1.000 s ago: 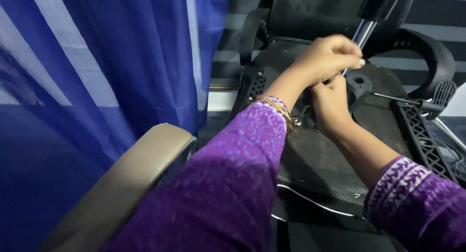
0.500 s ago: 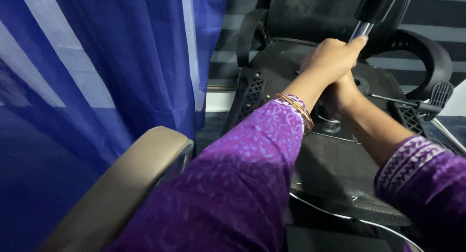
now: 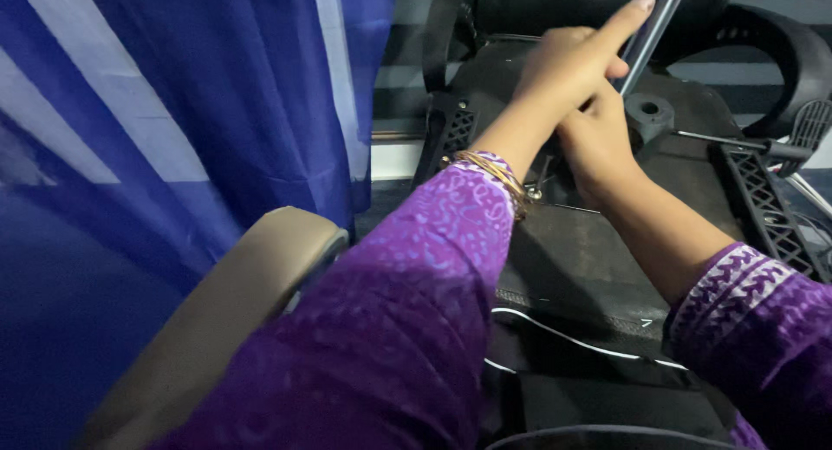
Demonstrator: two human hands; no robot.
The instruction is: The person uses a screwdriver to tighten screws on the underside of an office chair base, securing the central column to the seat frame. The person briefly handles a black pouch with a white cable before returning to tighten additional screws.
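The chrome gas-lift rod [image 3: 643,35] is gripped by the left hand [image 3: 568,68], index finger laid up along it. The right hand [image 3: 596,138] is closed at the rod's base, w/ the upturned black chair seat [image 3: 572,259] beneath. Blue curtain [image 3: 191,112] at left.

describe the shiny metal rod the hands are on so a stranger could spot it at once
Start at the overturned black office chair seat right of the blue curtain. From its middle a slim chrome rod rises slantwise toward the top edge, with the left hand and right hand at its base. It is the only bright, mirror-like part among matte black pieces.
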